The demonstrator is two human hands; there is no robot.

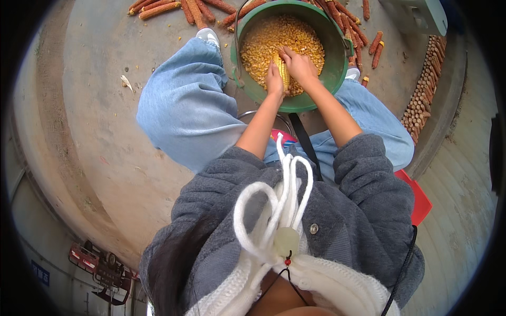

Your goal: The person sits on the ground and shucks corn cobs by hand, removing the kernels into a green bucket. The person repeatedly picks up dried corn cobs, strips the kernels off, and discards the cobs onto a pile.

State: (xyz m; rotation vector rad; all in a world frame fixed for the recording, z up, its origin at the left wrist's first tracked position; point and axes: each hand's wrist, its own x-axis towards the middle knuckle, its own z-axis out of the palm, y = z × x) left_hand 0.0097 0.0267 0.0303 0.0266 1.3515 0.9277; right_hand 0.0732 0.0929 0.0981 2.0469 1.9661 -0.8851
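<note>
A green plastic bucket (336, 85) stands between my knees, with loose yellow corn kernels (257, 43) spread inside it. Over the kernels I hold an ear of corn (283, 73), its pale yellow rows facing up. My left hand (274, 80) grips the ear along its left side. Pressed against the ear's upper right is my right hand (299, 66), fingers bent. Reddish bare cob shows under the right fingertips; whether it is the ear's stripped end or a separate cob I cannot tell.
Stripped red corncobs (195, 12) lie on the concrete floor beyond the bucket, more cobs (355, 33) to its right. A stack of cobs (423, 89) lines the right wall. Something red (415, 197) shows by my right elbow. A vehicle (104, 268) stands behind at left.
</note>
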